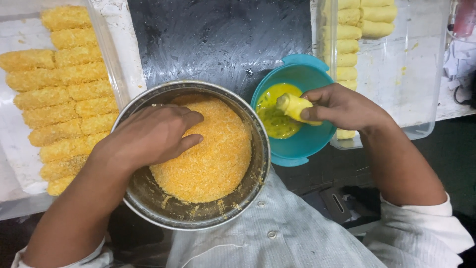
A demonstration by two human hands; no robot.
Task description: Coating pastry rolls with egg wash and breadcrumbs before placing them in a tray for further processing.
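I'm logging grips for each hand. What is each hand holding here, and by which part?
The right hand pinches a pale roll by one end over the teal bowl. The left hand rests on breadcrumbs; no held item shows.

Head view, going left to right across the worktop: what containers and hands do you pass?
Tray of breaded sticks → left hand → metal bowl of crumbs → blue bowl of egg wash → right hand → clear tub of uncoated rolls.

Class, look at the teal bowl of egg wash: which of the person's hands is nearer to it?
Right. The right hand holds a yellow roll over the teal bowl; the left hand rests on crumbs in the metal bowl beside it.
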